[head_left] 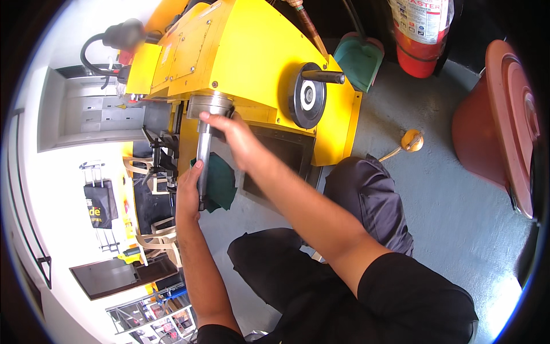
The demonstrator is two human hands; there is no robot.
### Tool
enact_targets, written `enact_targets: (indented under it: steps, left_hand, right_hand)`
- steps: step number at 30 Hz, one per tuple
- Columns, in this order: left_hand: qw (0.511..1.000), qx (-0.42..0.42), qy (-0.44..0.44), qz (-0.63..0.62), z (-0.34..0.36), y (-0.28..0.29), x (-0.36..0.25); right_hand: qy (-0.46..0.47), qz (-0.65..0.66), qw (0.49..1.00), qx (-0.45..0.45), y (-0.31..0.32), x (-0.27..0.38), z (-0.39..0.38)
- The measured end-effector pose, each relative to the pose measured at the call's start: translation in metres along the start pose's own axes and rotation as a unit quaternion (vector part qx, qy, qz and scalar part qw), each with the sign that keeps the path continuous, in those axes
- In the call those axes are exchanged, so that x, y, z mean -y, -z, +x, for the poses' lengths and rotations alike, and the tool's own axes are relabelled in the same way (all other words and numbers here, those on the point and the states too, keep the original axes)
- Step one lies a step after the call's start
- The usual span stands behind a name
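Note:
A steel shaft (204, 150) extends toward me from a round metal chuck-like collar (209, 105) on the yellow machine (246, 49). My left hand (188, 192) is closed around the free end of the shaft, its thumb lying along the metal. A dark green cloth (222, 182) hangs behind the shaft beside that hand; which fingers hold it is hidden. Close to the collar, my right hand (239, 140) grips the shaft's upper part with its thumb on the front. The other right fingers are mostly hidden behind.
A black handwheel (309, 94) with a protruding handle sits right of my hands. On the grey floor are a green dustpan (358, 60), a red fire extinguisher (419, 40) and a reddish lidded bin (481, 120). Wooden chairs (160, 238) stand at left.

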State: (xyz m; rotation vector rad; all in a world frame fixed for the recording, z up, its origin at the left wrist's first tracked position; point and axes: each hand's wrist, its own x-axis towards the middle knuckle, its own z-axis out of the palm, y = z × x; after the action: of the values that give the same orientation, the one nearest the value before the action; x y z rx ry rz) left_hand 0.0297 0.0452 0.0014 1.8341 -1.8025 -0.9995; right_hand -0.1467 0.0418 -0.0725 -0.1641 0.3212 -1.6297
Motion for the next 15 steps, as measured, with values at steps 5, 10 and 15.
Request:
enact_targets:
  steps: [5,10,15]
  left_hand:
    - [0.999,-0.012,-0.011,-0.037,-0.004,0.001,0.005]
    - [0.999,0.021,0.007,-0.031,0.0,0.007,-0.001]
    - [0.999,0.01,-0.005,-0.03,-0.001,-0.006,-0.004]
  right_hand:
    - [0.051,-0.257,0.945,-0.194,-0.037,-0.015,-0.012]
    - [-0.039,0.051,0.997,0.047,0.012,0.008,0.022]
    - [-0.005,0.083,0.996,0.016,0.016,-0.005,0.012]
